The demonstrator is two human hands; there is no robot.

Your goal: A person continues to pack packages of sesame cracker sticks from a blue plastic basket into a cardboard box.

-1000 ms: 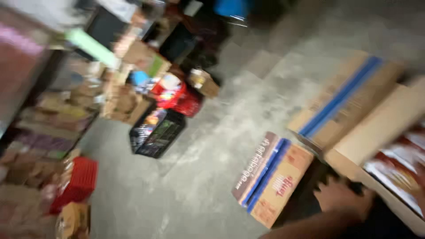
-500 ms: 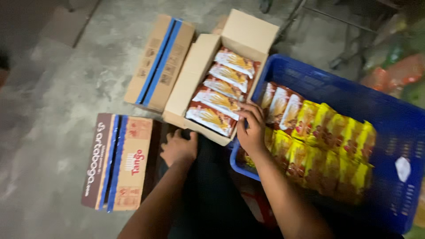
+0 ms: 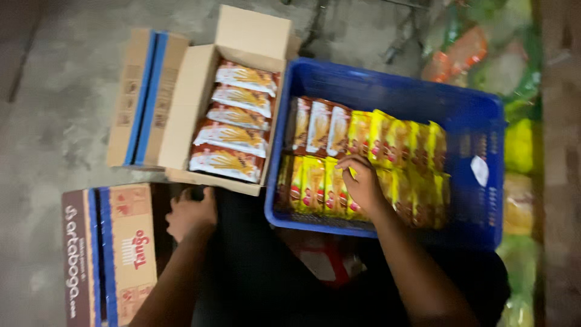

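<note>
The right hand [image 3: 362,181] rests with curled fingers on the yellow snack packs [image 3: 387,157] standing on edge in rows inside the blue crate [image 3: 484,212], their long axes running away from the person; whether its grip has closed on one is hard to tell. Left of the crate, an open carton [image 3: 181,115] holds white-and-red packets [image 3: 233,136] lying crosswise. The left hand [image 3: 190,212] sits loosely closed near that carton's front edge, seemingly holding nothing.

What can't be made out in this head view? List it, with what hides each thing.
- Right hand: fingertips sunk among the yellow packets in the blue crate; grip unclear.
- Left hand: fingers curl out of sight; hold unclear.
- Brown carton: cut off by the bottom edge.
- Green bags: blurred, contents unreadable.
</note>
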